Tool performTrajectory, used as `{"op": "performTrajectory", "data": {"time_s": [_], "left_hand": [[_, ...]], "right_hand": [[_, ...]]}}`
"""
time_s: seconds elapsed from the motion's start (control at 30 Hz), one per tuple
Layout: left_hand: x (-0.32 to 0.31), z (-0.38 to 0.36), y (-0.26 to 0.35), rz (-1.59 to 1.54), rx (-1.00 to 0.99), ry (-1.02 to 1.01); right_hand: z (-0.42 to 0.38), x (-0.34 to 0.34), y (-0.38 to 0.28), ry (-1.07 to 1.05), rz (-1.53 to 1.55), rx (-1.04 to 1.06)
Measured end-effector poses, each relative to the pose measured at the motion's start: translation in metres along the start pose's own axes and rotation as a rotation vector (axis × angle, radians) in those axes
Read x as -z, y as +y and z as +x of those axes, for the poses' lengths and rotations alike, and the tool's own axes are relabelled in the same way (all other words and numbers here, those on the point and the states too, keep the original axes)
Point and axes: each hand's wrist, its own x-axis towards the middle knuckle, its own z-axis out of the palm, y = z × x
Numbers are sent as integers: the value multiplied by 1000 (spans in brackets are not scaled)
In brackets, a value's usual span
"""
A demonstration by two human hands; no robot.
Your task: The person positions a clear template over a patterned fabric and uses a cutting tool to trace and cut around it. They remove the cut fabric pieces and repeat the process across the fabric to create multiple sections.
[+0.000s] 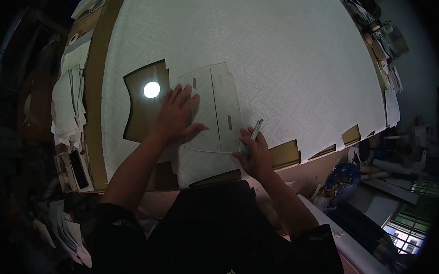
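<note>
A white sheet with an embossed zigzag pattern [295,73] covers the table. On it lies a see-through template [224,94] with two narrow slots and a long line down its middle. My left hand [177,114] presses flat on the template's left part, fingers spread. At the template's lower right edge, my right hand [255,155] is closed around a slim silver utility knife [257,129], its tip pointing up and away from me. The blade itself is too small to make out.
A curved cutout [141,111] left of the template bares the brown tabletop, with a bright light reflection in it. More cutouts [285,153] run along the near edge. Paper pieces [70,102] and a phone [78,169] lie at the left; a blue bundle [343,180] sits lower right.
</note>
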Motion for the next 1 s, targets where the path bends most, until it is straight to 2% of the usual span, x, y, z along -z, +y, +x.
{"op": "performTrajectory", "data": {"time_s": [0.7, 1.0], "left_hand": [[10, 1, -1, 26, -37, -81], [7, 1, -2, 19, -47, -36]], "right_hand": [[1, 1, 2, 15, 4, 50], [1, 1, 2, 7, -60, 76]]}}
